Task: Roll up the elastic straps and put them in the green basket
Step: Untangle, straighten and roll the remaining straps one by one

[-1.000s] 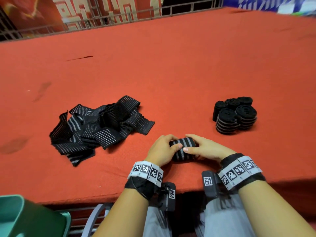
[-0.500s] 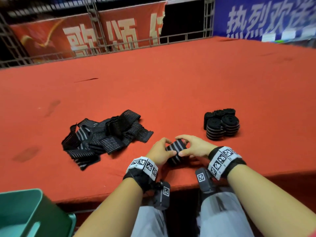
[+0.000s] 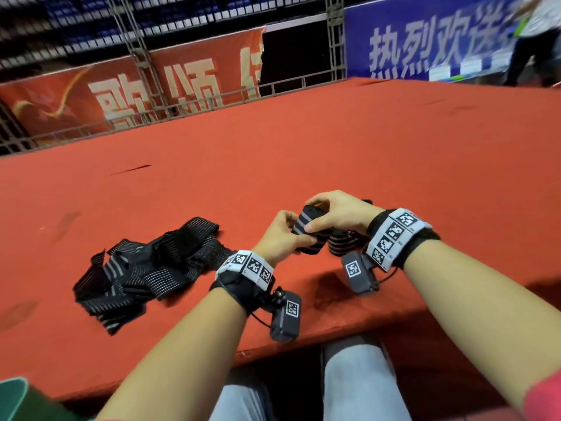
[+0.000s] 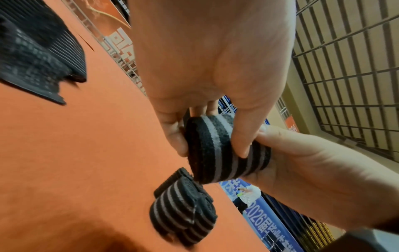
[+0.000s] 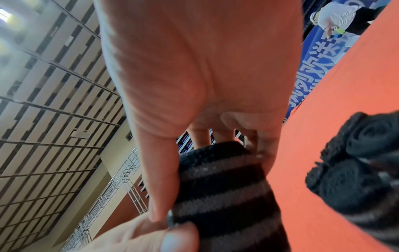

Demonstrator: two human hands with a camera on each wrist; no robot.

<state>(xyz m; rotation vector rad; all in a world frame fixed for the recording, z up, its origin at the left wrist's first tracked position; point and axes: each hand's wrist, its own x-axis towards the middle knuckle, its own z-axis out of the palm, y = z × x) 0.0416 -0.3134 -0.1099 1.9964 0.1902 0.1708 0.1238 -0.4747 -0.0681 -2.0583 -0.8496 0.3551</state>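
You have a rolled strap (image 3: 306, 235) pinched between both hands, lifted clear of the red table (image 3: 303, 153). It is a tight, thick cylinder of black elastic with pale grey stripes running round it; in the left wrist view the end of the roll (image 4: 195, 148) shows dark layered edges. Your left hand (image 3: 277, 238) has its thumb curled over the striped side and its fingers wrapped behind the roll. Your right hand (image 3: 337, 212) closes on it from the other end, thumb pressed against the side and fingers arched over the top, so both hands have firm hold of the same roll.

Just beyond the roll and partly hidden under your right wrist stands the cluster of finished rolls (image 4: 183, 214), same black with grey stripes, packed together and touching on the table. Well to the left of the roll lies the loose strap pile (image 3: 145, 265), flat ribbed black bands with grey stripes, tangled and overlapping. Far below the roll, past the near table edge at the lower left, a corner of the green basket (image 3: 13, 399) shows, blurred
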